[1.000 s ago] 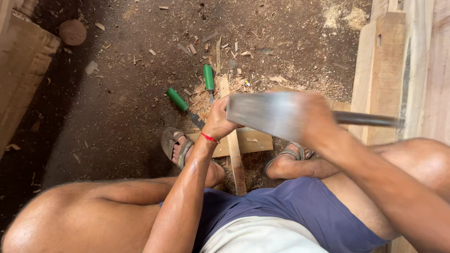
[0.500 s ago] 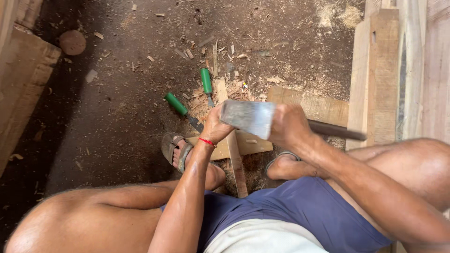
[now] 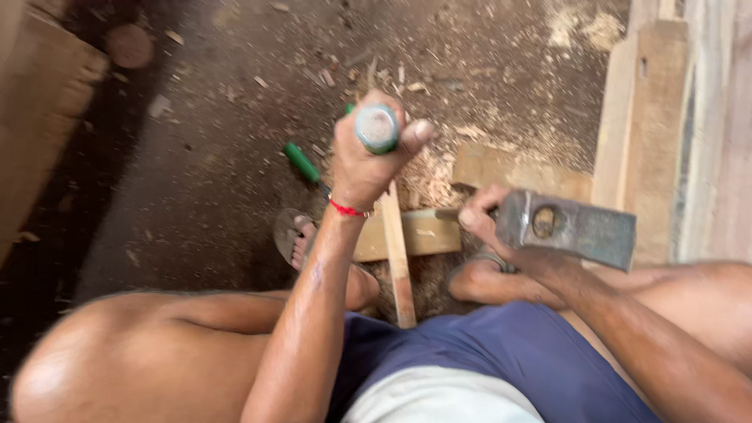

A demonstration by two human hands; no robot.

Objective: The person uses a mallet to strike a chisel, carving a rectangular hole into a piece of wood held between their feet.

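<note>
Green-handled chisel [image 3: 377, 128] now clutched upright in left hand [image 3: 364, 160] — hammer [image 3: 576, 227], gripped by right hand [image 3: 489, 223], dropped lower right, mid-strike rhythm.

The left hand [image 3: 368, 160] is wrapped around a green-handled chisel [image 3: 377, 128] and holds it up. A thin wood strip [image 3: 397, 251] lies right below that hand. The right hand [image 3: 489, 223] grips a metal hammer [image 3: 572, 229]. Another green-handled tool [image 3: 301, 163] lies on the dirt floor [image 3: 204, 157], just left of the left hand.
</note>
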